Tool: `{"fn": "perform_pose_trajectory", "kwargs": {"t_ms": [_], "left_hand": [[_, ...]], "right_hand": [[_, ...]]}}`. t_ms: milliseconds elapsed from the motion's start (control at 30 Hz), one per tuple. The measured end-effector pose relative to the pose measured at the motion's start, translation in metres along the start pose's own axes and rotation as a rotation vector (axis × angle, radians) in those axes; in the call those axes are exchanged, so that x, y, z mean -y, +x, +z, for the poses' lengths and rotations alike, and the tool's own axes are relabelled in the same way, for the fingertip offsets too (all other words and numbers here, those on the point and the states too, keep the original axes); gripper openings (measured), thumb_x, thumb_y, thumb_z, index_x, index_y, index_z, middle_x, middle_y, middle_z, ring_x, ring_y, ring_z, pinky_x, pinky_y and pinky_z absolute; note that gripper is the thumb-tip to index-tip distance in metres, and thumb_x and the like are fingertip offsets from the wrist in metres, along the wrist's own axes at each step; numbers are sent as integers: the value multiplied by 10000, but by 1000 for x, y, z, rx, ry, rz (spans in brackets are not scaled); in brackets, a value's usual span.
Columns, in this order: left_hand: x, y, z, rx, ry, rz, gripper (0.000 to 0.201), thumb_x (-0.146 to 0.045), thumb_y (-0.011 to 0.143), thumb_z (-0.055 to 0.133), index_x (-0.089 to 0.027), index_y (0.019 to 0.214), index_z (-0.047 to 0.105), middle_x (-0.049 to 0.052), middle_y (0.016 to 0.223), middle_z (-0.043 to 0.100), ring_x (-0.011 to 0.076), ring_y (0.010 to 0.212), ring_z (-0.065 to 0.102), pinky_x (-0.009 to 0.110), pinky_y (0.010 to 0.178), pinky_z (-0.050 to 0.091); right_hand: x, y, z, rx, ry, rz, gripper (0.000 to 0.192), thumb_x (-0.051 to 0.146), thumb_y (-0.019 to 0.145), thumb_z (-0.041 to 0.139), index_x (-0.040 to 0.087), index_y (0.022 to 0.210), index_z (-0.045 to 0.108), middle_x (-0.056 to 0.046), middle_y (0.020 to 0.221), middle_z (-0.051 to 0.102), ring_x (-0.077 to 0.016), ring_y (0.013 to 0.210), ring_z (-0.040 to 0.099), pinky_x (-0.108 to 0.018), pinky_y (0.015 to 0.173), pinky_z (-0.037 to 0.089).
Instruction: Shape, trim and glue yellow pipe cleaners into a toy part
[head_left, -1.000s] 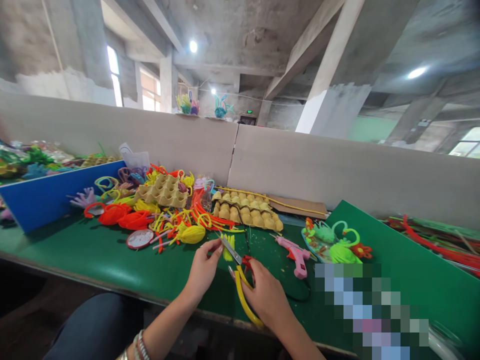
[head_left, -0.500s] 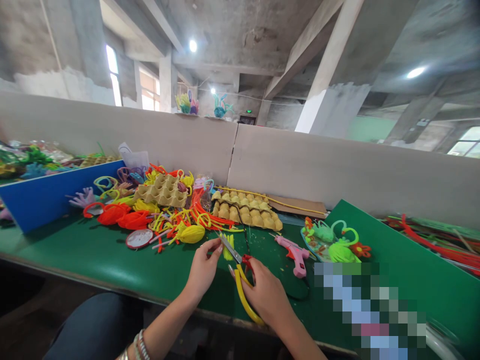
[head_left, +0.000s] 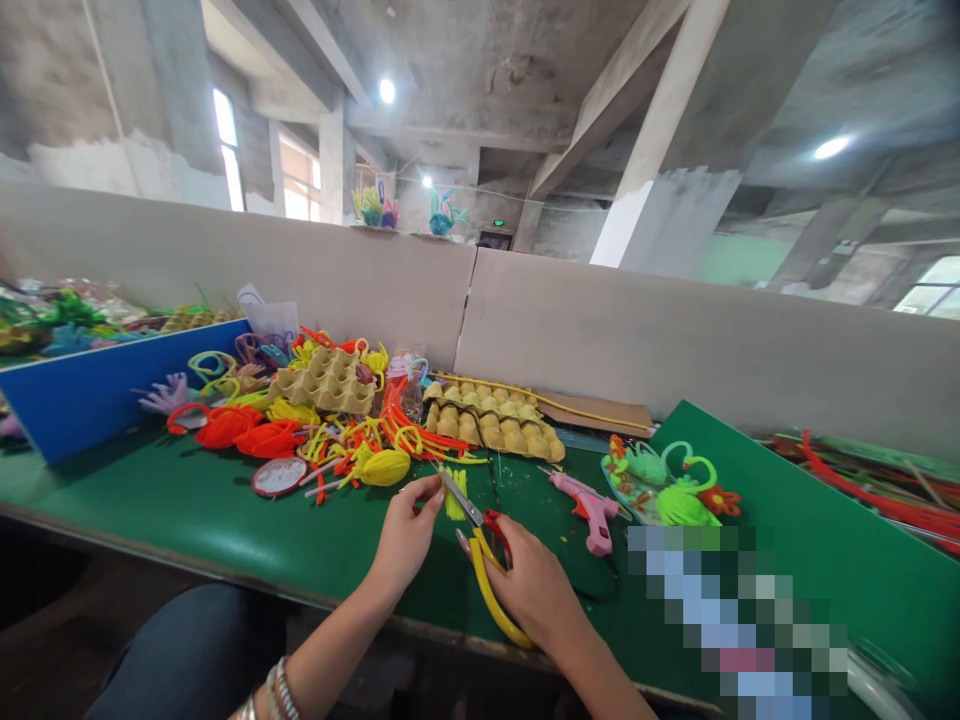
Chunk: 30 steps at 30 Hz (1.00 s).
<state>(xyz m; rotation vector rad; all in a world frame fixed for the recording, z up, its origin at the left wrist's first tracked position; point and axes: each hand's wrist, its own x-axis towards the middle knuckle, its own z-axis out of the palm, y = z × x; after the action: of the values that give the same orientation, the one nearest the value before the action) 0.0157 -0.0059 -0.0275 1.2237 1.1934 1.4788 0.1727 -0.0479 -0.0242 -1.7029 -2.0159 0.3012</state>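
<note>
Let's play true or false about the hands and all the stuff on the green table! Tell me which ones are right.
1. The right hand holds scissors with yellow handles. True.
2. The left hand pinches a blue pipe cleaner. False: the piece by its fingertips is yellow.
3. A pink glue gun lies on the green table, to the right of the hands. True.
4. The egg trays sit in front of the hands, at the near table edge. False: they lie behind the hands, close to the grey divider wall.
5. The blue board stands on the right side of the table. False: it is on the left.
</note>
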Motion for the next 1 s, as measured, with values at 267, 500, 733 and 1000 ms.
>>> {"fn": "perform_pose_trajectory", "kwargs": {"t_ms": [267, 500, 733, 1000], "left_hand": [[1, 1, 0, 11, 6, 8, 216, -257, 674, 641, -137, 837, 719, 83, 839, 739, 217, 776, 652, 296, 675, 490], [2, 1, 0, 15, 1, 11, 228, -269, 673, 645, -128, 836, 719, 91, 841, 737, 218, 776, 648, 291, 667, 485], [3, 1, -2, 31, 45, 29, 244, -286, 677, 626, -123, 839, 706, 84, 800, 724, 215, 741, 633, 295, 647, 467], [6, 2, -2, 59, 84, 29, 285, -318, 687, 594, -123, 869, 693, 84, 799, 712, 217, 739, 620, 316, 662, 461]], "right_hand": [[-1, 1, -2, 20, 6, 1, 288, 450, 837, 447, 190, 881, 565, -61, 816, 646, -205, 746, 601, -255, 618, 369], [-1, 3, -5, 38, 29, -6, 285, 465, 833, 461, 206, 863, 577, -51, 794, 663, -203, 733, 615, -242, 610, 358], [-3, 4, -7, 35, 30, -37, 238, 432, 820, 479, 210, 768, 547, -42, 733, 650, -181, 652, 590, -232, 561, 325], [-5, 5, -8, 54, -1, -33, 294, 483, 825, 463, 222, 689, 479, -22, 628, 602, -171, 563, 548, -240, 508, 259]]}}
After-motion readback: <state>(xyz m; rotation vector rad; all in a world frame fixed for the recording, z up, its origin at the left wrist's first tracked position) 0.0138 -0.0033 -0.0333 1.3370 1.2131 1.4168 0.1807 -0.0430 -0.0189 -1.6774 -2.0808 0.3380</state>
